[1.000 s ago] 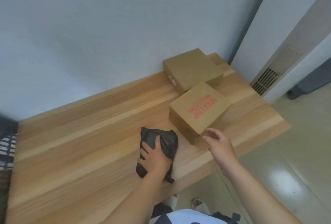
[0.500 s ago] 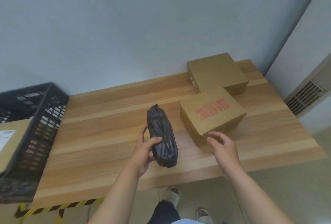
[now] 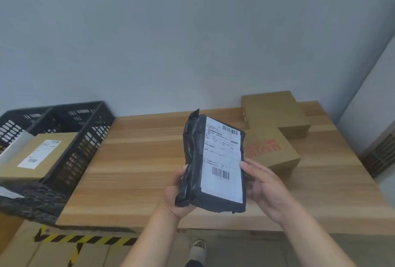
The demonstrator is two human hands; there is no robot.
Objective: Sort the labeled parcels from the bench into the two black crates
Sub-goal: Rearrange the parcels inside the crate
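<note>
Black crate point(image 3: 85, 138) at 9 o'clock, left hand point(image 3: 177, 194) gripping the parcel point(image 3: 211, 164) by its crinkly edge, right hand point(image 3: 265, 189) pinching the label side, up over the desk point(image 3: 139, 170); looks light, squishy, slick, so I'd grab both long edges.

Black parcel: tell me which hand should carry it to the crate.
Left, probably. The left hand grips the black parcel from below, and the black crate sits on that side; the right hand would have to cross over.

Grey wall point(image 3: 149, 42) behind, vent grille point(image 3: 382, 155) at right — yellow-black hazard tape point(image 3: 85, 240) below.
</note>
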